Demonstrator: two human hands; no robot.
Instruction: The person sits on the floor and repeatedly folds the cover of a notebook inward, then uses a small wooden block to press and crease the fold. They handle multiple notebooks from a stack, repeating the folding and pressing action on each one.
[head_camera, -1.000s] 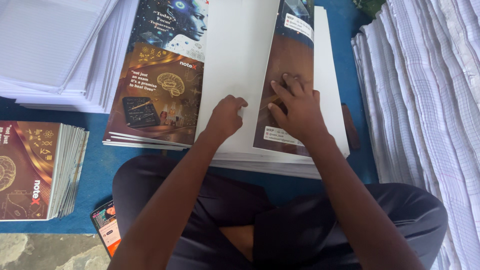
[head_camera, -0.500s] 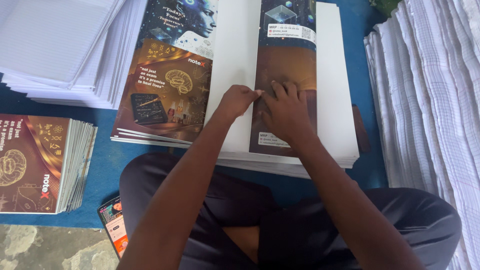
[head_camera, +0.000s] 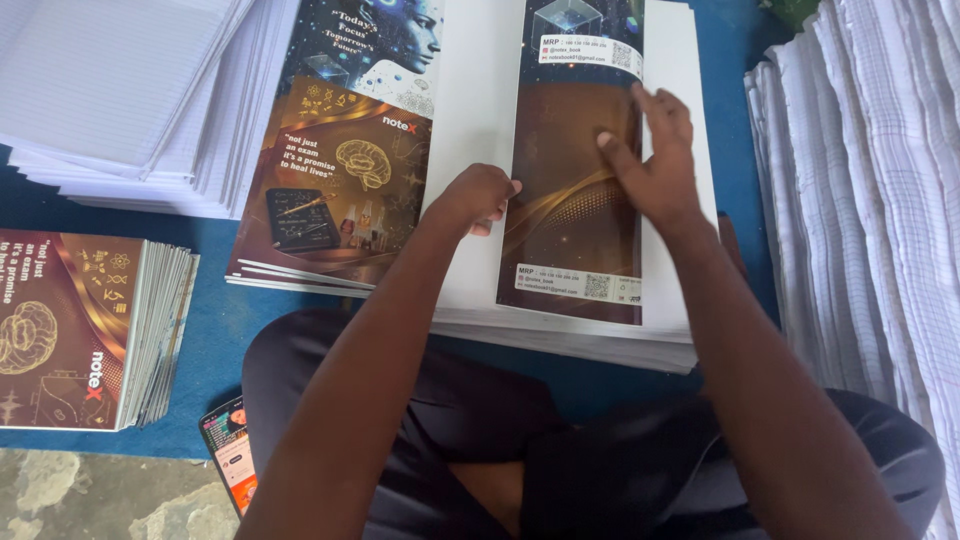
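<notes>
While my left hand (head_camera: 478, 197) pinches the printed cover sheet's (head_camera: 575, 215) fold edge at nine o'clock, my right hand (head_camera: 655, 165) presses flat, fingers spread, on its brown panel, so I judge creasing is underway.

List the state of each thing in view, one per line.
Left hand: curled, on the white sheet's edge.
Right hand: flat, pressing the brown printed cover.
Brown printed cover: folded over the white paper stack.
Bound brown notebooks: stacked, closed.
Phone: screen lit.
</notes>
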